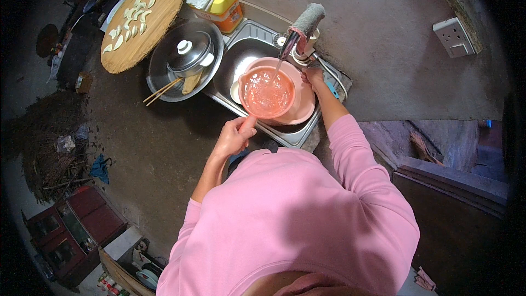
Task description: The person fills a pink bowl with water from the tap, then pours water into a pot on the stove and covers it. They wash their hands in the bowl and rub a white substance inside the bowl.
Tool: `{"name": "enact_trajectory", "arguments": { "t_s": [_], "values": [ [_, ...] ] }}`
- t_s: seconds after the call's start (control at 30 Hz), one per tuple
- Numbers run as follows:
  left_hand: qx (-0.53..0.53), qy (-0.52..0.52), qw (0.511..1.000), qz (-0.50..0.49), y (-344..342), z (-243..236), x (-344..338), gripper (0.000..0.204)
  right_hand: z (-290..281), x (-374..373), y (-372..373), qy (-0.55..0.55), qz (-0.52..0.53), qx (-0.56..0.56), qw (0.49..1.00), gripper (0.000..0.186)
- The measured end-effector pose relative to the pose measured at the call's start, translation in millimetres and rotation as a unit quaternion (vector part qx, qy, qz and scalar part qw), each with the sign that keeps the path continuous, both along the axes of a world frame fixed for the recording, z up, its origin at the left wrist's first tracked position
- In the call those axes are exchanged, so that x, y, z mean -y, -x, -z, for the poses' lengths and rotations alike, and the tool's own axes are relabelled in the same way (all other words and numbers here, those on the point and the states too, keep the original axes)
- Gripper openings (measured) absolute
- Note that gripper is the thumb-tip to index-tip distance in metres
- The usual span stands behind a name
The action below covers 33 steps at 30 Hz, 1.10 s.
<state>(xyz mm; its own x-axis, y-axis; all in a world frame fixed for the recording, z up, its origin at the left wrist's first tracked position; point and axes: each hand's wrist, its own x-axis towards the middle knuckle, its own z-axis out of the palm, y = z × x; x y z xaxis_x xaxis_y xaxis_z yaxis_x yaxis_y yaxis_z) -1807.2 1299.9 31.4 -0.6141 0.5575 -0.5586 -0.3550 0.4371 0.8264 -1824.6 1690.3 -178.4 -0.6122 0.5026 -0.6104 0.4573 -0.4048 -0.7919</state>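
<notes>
My left hand (234, 136) is wrapped round the handle of a pink water dipper (267, 92). Rippling water stands in the dipper, and a stream falls into it from the faucet (290, 44), whose upper part is wrapped in grey cloth. Under the dipper a paler pink basin (306, 101) rests in the metal sink (298, 137). Beside the faucet base, at the sink's right edge, my right hand (313, 75) has its fingers closed; what they grip is hidden. A white rounded thing (235, 92) shows partly at the dipper's left.
Left of the sink stands a large metal bowl (213, 79) holding a lidded pot (190, 57) and chopsticks (161, 92). Behind it, a round wooden board (118, 60) carries several dumplings (129, 22). A yellow pump bottle (223, 1) stands near the wall; a blue-handled tool (332, 90) lies by my right wrist.
</notes>
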Motion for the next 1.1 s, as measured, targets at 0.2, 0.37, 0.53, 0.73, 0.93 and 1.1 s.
{"name": "enact_trajectory", "arguments": {
  "t_s": [0.2,0.37,0.53,0.73,0.93,1.1],
  "values": [
    [0.000,0.001,1.000,0.006,0,2,-1,0.043,-13,1,-4,-0.008,-0.007,-0.002,1.000,0.024],
    [-0.005,0.008,1.000,0.002,-1,2,1,0.044,-54,21,-4,-0.025,0.052,-0.010,0.998,0.029],
    [-0.001,-0.004,1.000,-0.006,-2,2,0,0.044,-71,13,-12,0.029,0.054,-0.073,0.995,0.035],
    [0.003,0.006,1.000,0.008,0,-4,1,0.049,-82,24,-36,-0.009,0.060,-0.079,0.995,0.031],
    [-0.011,-0.044,0.999,0.017,11,7,2,0.046,-94,40,-100,-0.041,0.093,-0.078,0.992,0.021],
    [-0.011,-0.063,0.998,0.029,26,7,14,0.046,-101,83,-161,-0.131,0.102,-0.085,0.983,0.016]
  ]
}}
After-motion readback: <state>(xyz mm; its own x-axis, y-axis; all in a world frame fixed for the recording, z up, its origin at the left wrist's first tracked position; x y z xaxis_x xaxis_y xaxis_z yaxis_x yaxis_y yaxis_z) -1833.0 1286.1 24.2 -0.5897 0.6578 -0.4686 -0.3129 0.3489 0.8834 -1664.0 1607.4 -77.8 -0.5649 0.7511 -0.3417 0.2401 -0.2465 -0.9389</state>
